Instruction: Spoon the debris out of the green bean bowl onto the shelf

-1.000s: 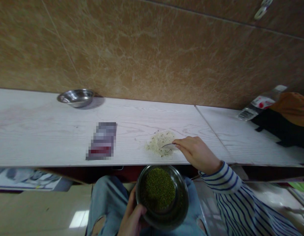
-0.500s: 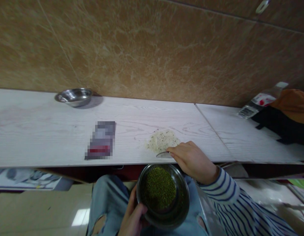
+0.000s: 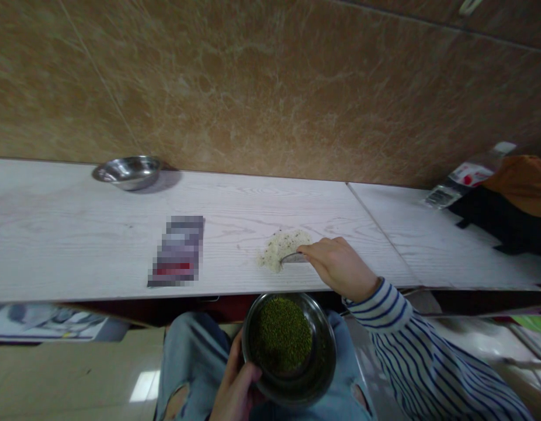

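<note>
Low in the view, my left hand grips the left rim of a metal bowl, thumb over the edge. Green beans that look like mung beans lie inside it. The bowl is over my lap, just below the counter's front edge. My right hand is closed on a metal spoon, whose handle is hidden by the fingers. The spoon's tip touches the lower side of a flat heap of pale grains with dark specks on the counter.
On the white wood-grain counter, a second metal bowl stands near the wall at the left. A blurred flat packet lies left of the heap. At the right are a plastic bottle and a black and orange cloth item.
My right hand has moved the spoon slightly up and away from the counter's edge, into the lower side of the heap. The left hand and bowl have stayed nearly still.
</note>
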Motion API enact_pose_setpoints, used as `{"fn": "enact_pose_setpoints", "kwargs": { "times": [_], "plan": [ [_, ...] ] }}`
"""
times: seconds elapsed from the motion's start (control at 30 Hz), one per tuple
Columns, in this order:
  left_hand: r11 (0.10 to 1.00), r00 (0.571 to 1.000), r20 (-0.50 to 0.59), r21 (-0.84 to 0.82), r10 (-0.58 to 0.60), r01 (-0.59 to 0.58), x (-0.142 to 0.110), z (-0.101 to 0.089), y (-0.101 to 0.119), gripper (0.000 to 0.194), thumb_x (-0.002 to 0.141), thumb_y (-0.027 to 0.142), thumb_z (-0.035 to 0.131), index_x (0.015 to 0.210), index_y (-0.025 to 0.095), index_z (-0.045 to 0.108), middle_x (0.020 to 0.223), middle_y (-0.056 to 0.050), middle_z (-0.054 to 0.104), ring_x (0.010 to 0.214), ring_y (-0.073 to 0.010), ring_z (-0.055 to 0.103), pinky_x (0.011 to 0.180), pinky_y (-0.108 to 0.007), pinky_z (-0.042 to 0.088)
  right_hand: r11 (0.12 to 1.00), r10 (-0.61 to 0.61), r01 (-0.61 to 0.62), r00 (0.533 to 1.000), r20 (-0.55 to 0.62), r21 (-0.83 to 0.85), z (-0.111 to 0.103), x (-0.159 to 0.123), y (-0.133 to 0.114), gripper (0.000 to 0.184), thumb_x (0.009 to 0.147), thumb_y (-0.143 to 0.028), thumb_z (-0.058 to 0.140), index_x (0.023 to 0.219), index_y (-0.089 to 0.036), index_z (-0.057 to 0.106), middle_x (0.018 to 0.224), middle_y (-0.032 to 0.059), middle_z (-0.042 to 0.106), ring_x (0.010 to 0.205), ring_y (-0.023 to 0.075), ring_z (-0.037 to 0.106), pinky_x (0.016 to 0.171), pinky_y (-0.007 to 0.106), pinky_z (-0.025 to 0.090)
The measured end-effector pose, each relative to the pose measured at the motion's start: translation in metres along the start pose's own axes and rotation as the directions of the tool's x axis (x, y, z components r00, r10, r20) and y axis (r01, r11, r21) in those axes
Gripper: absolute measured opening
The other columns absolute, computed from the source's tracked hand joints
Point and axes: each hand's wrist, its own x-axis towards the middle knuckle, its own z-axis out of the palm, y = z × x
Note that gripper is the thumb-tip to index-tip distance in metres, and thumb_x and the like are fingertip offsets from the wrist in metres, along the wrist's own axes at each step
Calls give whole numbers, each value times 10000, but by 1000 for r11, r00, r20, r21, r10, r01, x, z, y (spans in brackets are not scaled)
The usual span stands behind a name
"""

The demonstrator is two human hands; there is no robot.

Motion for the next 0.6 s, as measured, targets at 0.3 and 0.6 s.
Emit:
{"fn": "enact_pose_setpoints", "kwargs": {
  "times": [0.3, 0.6],
  "plan": [
    [1000, 1000, 10, -9, 1, -1, 2, -2, -3, 825, 594, 172, 576, 1389, 258, 370, 1134, -60, 610, 800, -211, 566, 668, -345, 493, 998, 57, -55, 991, -122, 19, -8, -5, 10, 257, 944, -201, 457, 1131, -185, 632, 1011, 61, 717, 928, 201, 621, 795, 352, 406],
    [1000, 1000, -7, -2, -3, 3, -3, -1, 1, 803, 597, 185, 588, 1376, 272, 413, 1190, -46, 605, 890, -233, 567, 658, -324, 479, 998, 51, -53, 995, -88, -21, 0, -12, 0, 274, 944, -179, 440, 1148, -204, 621, 1028, 58, 711, 943, 202, 611, 788, 363, 394]
  ]
}}
